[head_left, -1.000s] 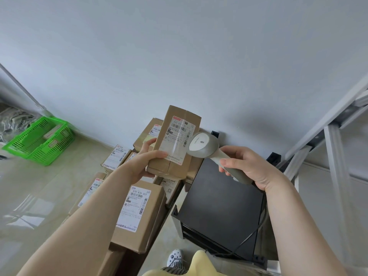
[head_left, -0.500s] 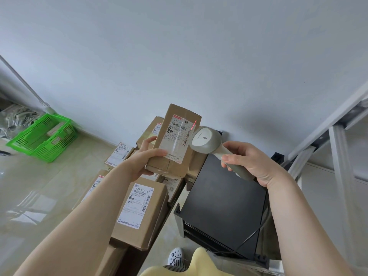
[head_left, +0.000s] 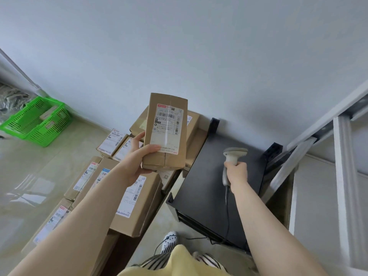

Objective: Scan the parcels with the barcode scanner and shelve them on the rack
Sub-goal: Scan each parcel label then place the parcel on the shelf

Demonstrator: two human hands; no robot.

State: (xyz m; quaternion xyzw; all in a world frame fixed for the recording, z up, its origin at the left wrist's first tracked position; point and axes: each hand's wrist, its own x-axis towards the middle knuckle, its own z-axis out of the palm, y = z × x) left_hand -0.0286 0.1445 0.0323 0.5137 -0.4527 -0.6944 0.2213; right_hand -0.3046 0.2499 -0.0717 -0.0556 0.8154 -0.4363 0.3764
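Note:
My left hand (head_left: pixel 137 162) grips a small brown parcel (head_left: pixel 166 132) upright by its lower left corner, its white barcode label facing me. My right hand (head_left: pixel 236 173) holds the grey barcode scanner (head_left: pixel 233 156) by its handle, low over the black cabinet top (head_left: pixel 205 182), well to the right of the parcel. The scanner's head points away from the parcel and its cable runs down under my forearm. Part of the white metal rack (head_left: pixel 342 156) stands at the right edge.
Several labelled cardboard parcels (head_left: pixel 137 204) are stacked on the floor below my left arm and against the wall. A green plastic basket (head_left: pixel 39 122) with small packets sits at the far left. A slipper (head_left: pixel 169 241) shows on the tiled floor between the stack and the cabinet.
My right hand has carried the scanner away from the parcel's label, rightward and down to the black cabinet. The parcel has turned more upright in my left hand.

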